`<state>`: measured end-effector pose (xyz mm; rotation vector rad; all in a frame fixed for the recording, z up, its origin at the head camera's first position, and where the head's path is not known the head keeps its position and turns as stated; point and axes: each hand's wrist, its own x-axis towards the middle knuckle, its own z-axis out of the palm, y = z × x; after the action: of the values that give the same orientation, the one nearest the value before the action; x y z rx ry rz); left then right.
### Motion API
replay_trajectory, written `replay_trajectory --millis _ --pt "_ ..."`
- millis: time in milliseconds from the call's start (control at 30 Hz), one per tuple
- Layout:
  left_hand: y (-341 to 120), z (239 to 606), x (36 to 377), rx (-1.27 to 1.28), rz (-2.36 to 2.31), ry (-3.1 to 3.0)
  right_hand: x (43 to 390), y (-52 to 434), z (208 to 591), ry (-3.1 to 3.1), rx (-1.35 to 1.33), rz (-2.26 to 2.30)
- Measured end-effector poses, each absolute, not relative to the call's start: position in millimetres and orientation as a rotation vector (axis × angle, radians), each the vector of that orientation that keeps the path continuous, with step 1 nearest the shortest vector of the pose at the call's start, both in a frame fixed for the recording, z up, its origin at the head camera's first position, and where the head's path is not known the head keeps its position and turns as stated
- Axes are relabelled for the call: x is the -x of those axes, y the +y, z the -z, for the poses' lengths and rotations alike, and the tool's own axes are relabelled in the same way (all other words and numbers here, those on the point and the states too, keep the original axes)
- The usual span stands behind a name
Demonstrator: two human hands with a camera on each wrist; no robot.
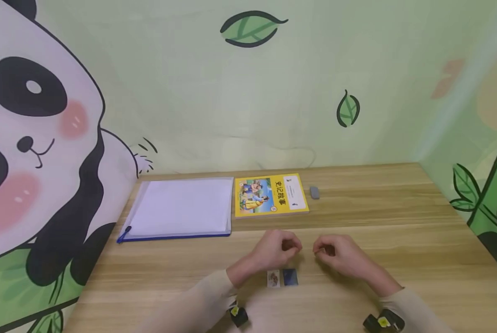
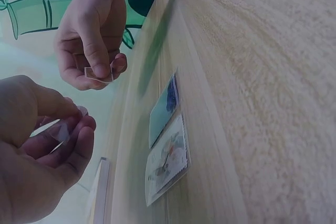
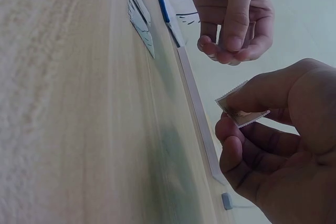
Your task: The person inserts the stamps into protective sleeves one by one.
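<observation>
Pinching a small stamp [image 3: 242,113] between thumb and fingers at centre frame, the right hand [image 1: 342,256] hovers over the desk [image 1: 398,231] while the left hand [image 1: 273,252] pinches a clear sleeve [image 2: 59,132] above two stamps [image 1: 282,278].

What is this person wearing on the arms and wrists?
Both hands, left hand and right hand, are bare. Long cream-coloured sleeves reach the wrists. Each wrist carries a small black device with a yellow mark, left and right.
</observation>
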<state>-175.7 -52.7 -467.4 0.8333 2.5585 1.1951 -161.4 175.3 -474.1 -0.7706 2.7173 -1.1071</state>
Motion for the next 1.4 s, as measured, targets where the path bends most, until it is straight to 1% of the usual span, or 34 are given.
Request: replay_trajectory --millis 233,600,767,1033,1133,1400 --pt "-54 469 172 -0.791 -1.217 2.531 158 176 474 2.710 0.749 1.127" --pt "-62 463 175 -0.621 -1.419 2.470 164 169 459 2.752 0.768 1.218" --pt "-64 462 175 -0.516 -1.498 2.413 161 166 452 2.752 0.758 1.265" --pt "-63 454 173 -0.439 -1.603 2.333 158 166 450 2.744 0.811 1.379" --pt "-63 452 174 -0.425 -1.628 2.324 157 164 447 2.710 0.767 1.428" --pt "-65 449 176 -0.381 -1.674 2.292 153 158 437 2.599 0.531 1.524"
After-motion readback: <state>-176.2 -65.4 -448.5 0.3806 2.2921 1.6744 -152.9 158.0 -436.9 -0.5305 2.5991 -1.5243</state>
